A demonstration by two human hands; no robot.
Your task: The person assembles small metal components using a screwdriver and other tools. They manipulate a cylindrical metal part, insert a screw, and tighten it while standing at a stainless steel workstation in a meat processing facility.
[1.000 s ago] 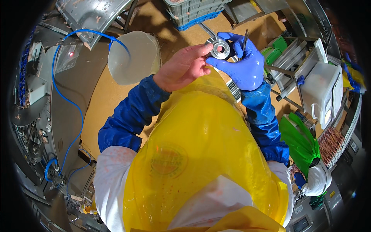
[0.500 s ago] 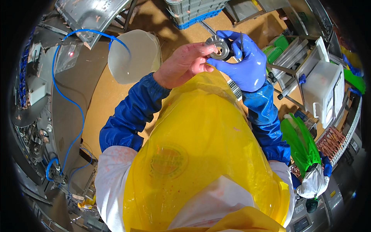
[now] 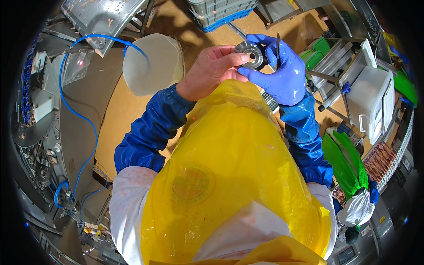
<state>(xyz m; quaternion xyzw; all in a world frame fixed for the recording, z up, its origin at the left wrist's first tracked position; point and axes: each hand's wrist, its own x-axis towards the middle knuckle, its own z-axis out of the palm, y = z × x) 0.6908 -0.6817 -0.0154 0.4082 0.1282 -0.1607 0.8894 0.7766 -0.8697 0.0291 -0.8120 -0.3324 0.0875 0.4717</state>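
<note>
In front of my yellow apron [image 3: 221,145], my bare left hand [image 3: 207,70] is closed on a round metal ring [image 3: 259,62] with a hole in its middle. The thumb presses on the ring's flat face and the other fingers lie behind or under it. My right hand [image 3: 285,73], in a blue glove, grips the same ring from the right side. A thin dark blade-like tool [image 3: 278,43] stands up between the gloved fingers. Its lower part is hidden by the hand.
A whitish bucket-like container [image 3: 152,64] stands left of my hands, a blue hose [image 3: 84,115] running into it. Stacked grey crates [image 3: 221,11] stand ahead. On the right are a rack with a white bin [image 3: 371,97] and a person in a green apron [image 3: 346,159] beside meat on a conveyor [image 3: 380,161].
My left thumb has shifted across the ring's face and the left fingers have curled further under it. The ring has turned slightly. The person in green at right has moved a little.
</note>
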